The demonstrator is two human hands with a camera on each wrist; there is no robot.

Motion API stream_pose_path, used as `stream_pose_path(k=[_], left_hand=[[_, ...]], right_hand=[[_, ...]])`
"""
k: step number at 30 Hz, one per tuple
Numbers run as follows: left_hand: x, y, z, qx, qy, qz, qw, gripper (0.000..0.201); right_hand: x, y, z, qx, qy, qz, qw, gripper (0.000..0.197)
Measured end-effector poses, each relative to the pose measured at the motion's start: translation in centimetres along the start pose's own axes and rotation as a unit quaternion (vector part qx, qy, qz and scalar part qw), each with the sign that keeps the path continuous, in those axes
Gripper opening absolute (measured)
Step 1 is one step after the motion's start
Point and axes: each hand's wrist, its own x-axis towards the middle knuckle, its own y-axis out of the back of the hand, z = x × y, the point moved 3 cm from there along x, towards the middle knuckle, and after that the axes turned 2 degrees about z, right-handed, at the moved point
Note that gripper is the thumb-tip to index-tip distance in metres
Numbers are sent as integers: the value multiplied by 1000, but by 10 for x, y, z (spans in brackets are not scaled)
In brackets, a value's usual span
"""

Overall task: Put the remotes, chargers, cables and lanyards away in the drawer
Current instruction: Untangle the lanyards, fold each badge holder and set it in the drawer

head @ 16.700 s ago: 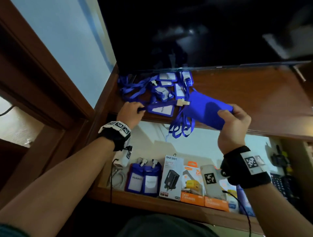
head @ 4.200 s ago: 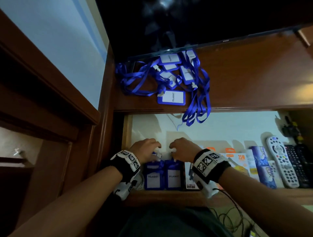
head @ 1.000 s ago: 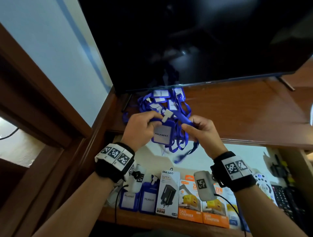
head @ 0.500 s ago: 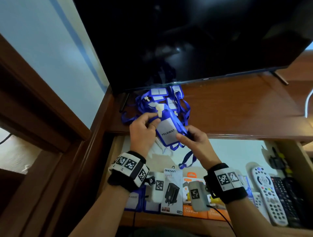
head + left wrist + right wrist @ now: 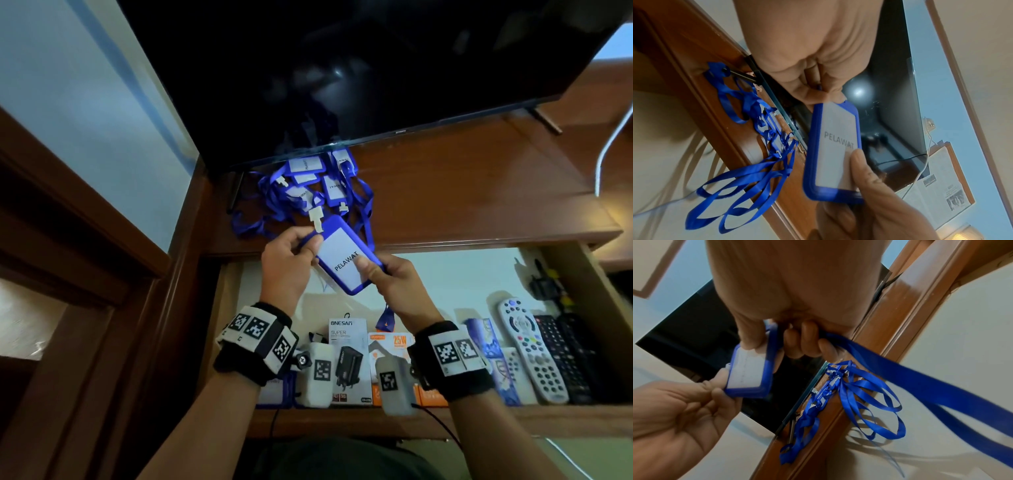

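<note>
I see the PELAWAT badge holder [image 5: 346, 257] now lifted off the lanyard pile [image 5: 310, 190], over the cabinet top's front edge | left hand [image 5: 286, 263] pinches top corner | right hand [image 5: 394, 279] thumb-clamps lower end, strap [image 5: 900, 374] in curled fingers | next: open drawer [image 5: 394, 419], beside charger boxes [image 5: 349, 359].

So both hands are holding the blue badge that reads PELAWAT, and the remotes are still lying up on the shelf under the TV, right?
Not quite. Both hands, left hand and right hand, do hold the PELAWAT badge, but the remotes already lie in the open drawer, as the head view shows.
</note>
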Motion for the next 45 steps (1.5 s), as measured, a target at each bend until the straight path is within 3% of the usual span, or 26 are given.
stream_pose_path(k=[3, 7, 9, 11, 14, 16, 18, 21, 24, 26, 29, 35, 37, 40, 43, 45], left_hand=[[1, 3, -1, 3, 9, -19, 1000, 18], [6, 13, 2, 182, -67, -109, 975, 59], [8, 13, 8, 288, -131, -188, 930, 69], [11, 12, 10, 386, -171, -277, 863, 64], [11, 13, 7, 486, -155, -373, 775, 52], [8, 13, 5, 499, -140, -415, 748, 39], [3, 14, 5, 488, -118, -438, 746, 28], [-2, 15, 8, 469, -86, -461, 748, 30], [-7, 16, 9, 478, -83, -469, 738, 12], [-8, 15, 6, 488, -79, -459, 739, 18], [-10, 15, 1, 490, -53, -443, 748, 33], [-17, 18, -2, 444, -21, -438, 781, 21], [-22, 17, -2, 402, 5, -464, 789, 14], [-26, 16, -2, 396, 25, -501, 770, 23], [-31, 13, -3, 441, 4, -524, 728, 24], [-36, 12, -5, 452, 6, -533, 716, 23]], right_hand=[[-2, 5, -3, 9, -3, 1, 1000, 42], [-5, 17, 3, -24, -33, -24, 999, 46], [-7, 22, 6, -41, -42, -52, 997, 40], [-10, 24, 9, -57, -62, -84, 993, 39], [-10, 25, 17, -99, -83, -120, 984, 37], [-11, 23, 19, -102, -90, -138, 981, 33], [-12, 21, 21, -104, -96, -151, 978, 31], [-16, 19, 22, -98, -102, -162, 977, 32], [-17, 19, 25, -79, -114, -149, 979, 26], [-19, 18, 25, -72, -121, -141, 980, 25], [-21, 16, 21, -78, -114, -140, 980, 28], [-25, 17, 25, -95, -120, -143, 978, 27], [-27, 16, 26, -108, -121, -163, 973, 28], [-31, 14, 26, -132, -121, -194, 965, 26], [-34, 16, 31, -136, -111, -171, 970, 28], [-35, 16, 32, -120, -102, -141, 977, 35]])
